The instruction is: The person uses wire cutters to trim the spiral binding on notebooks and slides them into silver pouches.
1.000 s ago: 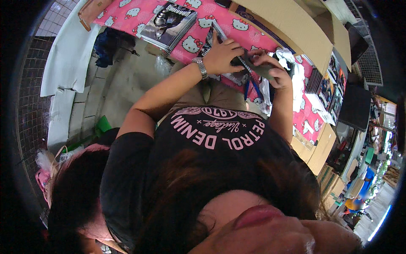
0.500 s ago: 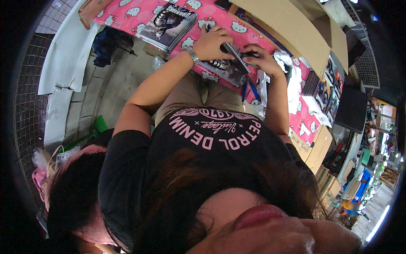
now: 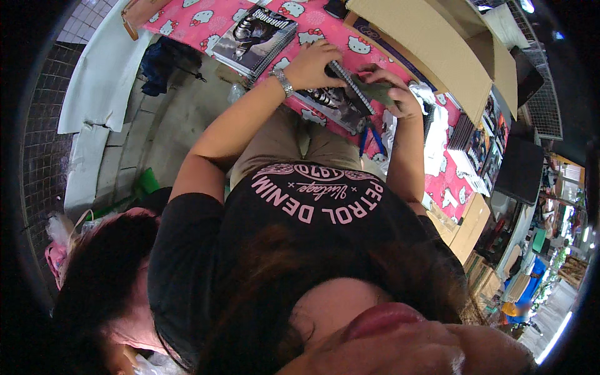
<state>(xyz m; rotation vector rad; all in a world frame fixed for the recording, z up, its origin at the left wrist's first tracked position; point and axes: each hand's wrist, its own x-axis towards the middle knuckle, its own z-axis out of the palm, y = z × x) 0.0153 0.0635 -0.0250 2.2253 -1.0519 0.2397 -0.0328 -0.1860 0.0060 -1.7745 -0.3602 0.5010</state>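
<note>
My left hand [image 3: 315, 67], with a metal watch at the wrist, grips a spiral-bound notebook [image 3: 351, 86] by its bound side. The notebook is tilted up, its spiral facing me. At its other side my right hand [image 3: 398, 95] pinches a dark greyish-green sheet or cover [image 3: 376, 91] that bends out from the notebook. Beneath them another notebook with a dark picture cover [image 3: 334, 106] lies on the pink patterned tablecloth [image 3: 359, 45]. Pliers with blue handles [image 3: 373, 139] lie just right of it, near the table's front edge.
A stack of spiral notebooks [image 3: 255, 39] sits to the left on the table. An open cardboard box [image 3: 431, 31] stands at the far right. Crumpled white paper [image 3: 435, 137] and more dark notebooks [image 3: 482, 147] lie on the right. Another person's dark hair [image 3: 106, 275] shows beside me at lower left.
My right hand has shifted slightly right, and the greyish-green sheet now shows bent away from the notebook. My left hand keeps its grip. The whole view has shifted slightly.
</note>
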